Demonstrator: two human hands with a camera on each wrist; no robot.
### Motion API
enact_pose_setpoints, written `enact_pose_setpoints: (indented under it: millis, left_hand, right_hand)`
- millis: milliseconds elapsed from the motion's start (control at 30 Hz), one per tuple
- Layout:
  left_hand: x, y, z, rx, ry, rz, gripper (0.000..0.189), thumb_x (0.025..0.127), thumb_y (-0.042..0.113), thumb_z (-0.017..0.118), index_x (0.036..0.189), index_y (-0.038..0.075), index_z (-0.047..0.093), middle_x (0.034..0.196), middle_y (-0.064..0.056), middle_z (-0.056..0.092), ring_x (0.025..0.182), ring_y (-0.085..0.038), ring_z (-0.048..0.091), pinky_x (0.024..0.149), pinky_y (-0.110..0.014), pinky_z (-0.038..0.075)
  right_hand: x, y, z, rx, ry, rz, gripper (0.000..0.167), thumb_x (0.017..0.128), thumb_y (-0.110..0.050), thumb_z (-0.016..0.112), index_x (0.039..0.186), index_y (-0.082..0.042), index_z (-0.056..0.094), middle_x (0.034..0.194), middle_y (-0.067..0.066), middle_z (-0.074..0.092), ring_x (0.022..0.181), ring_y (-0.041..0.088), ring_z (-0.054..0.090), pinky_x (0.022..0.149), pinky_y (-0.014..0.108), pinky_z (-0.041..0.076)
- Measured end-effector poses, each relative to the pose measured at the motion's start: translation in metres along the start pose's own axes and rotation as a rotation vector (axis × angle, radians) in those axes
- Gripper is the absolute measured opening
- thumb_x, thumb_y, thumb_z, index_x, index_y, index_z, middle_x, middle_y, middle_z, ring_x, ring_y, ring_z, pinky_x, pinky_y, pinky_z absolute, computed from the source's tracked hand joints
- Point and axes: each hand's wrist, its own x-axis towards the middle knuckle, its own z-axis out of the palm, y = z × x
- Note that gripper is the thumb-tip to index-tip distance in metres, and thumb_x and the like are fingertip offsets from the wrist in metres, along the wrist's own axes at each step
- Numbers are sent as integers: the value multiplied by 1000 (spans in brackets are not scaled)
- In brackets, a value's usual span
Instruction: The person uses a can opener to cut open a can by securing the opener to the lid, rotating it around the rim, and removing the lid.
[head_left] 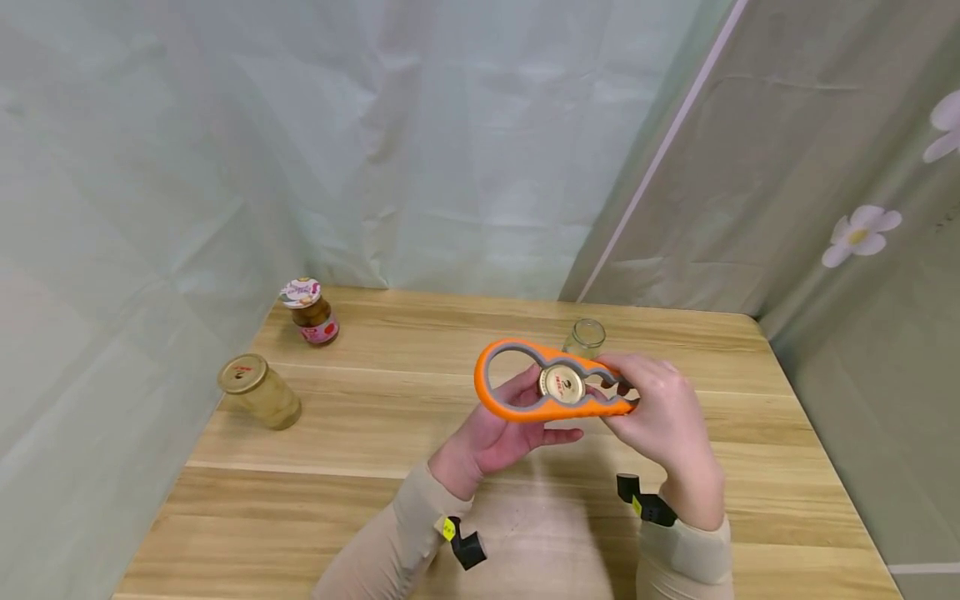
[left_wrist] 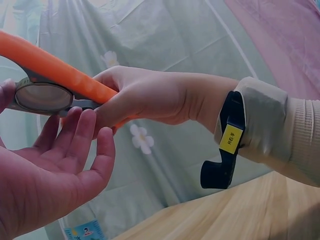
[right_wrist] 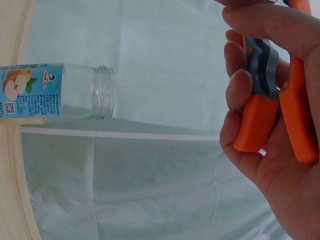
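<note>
1. Head view: holding one orange jar opener (head_left: 555,409) above the surface (head_left: 390,442) in the right hand (head_left: 663,408), grip curled round the handles.
2. Head view: sitting inside the opener's middle notch, printed face up, one gold lid (head_left: 563,384).
3. Head view: reaching behind and under the opener with the left hand (head_left: 502,437), grip spread and slightly bent near the gold lid; cannot tell if pinching.
4. Head view: standing upright just beyond the opener, one clear jar (head_left: 586,336), partly covered. Well to the left of the opener, two filled jars: one pale fruit jar (head_left: 266,400), gold-capped, and, farther back, one dark jar (head_left: 311,317), white-capped.
5. Left wrist view: seen from underneath within the opener, the gold lid. Below the opener, four left fingers (left_wrist: 82,132) spread apart. Right of the opener, one black wrist mount (left_wrist: 231,137).
6. Right wrist view: two handle ends of the opener wrapped by the right grip. Left of the opener, the clear jar, open-mouthed, bearing one blue label (right_wrist: 42,102).
</note>
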Motion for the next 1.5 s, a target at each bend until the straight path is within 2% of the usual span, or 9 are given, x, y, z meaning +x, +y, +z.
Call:
enact_pose_setpoints:
  millis: [67,167,333,533,800,1000,1200,1500]
  left_hand:
    - [0,0,0,-2,-23,4,39,113,42,51,142,18,63,135,-4,70,123,-22,66,105,-49,53]
    - [1,-1,-1,3,-60,-2,44,112,43,53,147,16,59,138,-7,68,127,-25,65,105,-49,53]
    - [0,-1,-1,-2,-72,-15,49,111,45,56,151,16,55,140,-7,67,127,-28,64,106,-48,52]
    - [-1,-2,-3,-18,-83,-5,43,113,44,53,148,19,60,141,-4,67,127,-26,64,106,-47,52]
    - [-3,-2,-3,-31,-83,-11,45,107,47,65,144,20,63,139,-2,68,122,-22,65,105,-41,53]
    - [-4,-2,-2,-21,-61,5,45,105,46,68,143,22,63,139,-1,69,119,-21,66,101,-40,55]
    - [-5,-1,-3,-13,-63,-11,49,105,47,68,145,20,61,141,0,68,120,-19,65,99,-38,56]
    - [-5,0,-3,-12,-88,-11,45,108,43,64,144,16,62,135,-2,70,106,-17,67,94,-34,57]
  right_hand:
    - [0,0,0,3,2,-4,44,71,-5,93,112,-6,78,93,2,76,71,14,66,73,43,52]
    - [-1,0,0,5,1,0,45,70,-5,93,113,-6,78,94,3,76,71,15,66,74,43,52]
    - [-1,0,0,7,-7,6,48,68,-3,94,113,-6,78,95,3,76,72,15,65,75,43,51]
    - [-1,0,0,21,-16,9,51,66,-2,94,115,-7,78,98,2,77,73,14,64,75,41,49]
    - [-1,0,0,43,-31,5,57,65,0,94,118,-10,78,97,-1,75,76,12,61,76,39,47]
    - [0,-1,0,57,-39,5,56,68,-2,92,122,-13,77,95,-3,73,78,12,58,79,37,45]
    - [0,-1,0,77,-39,-7,53,75,-7,90,125,-15,77,96,-5,72,80,12,59,81,37,45]
    - [0,0,1,84,-24,-25,53,76,-8,91,127,-16,77,98,-5,73,80,16,63,83,39,45]
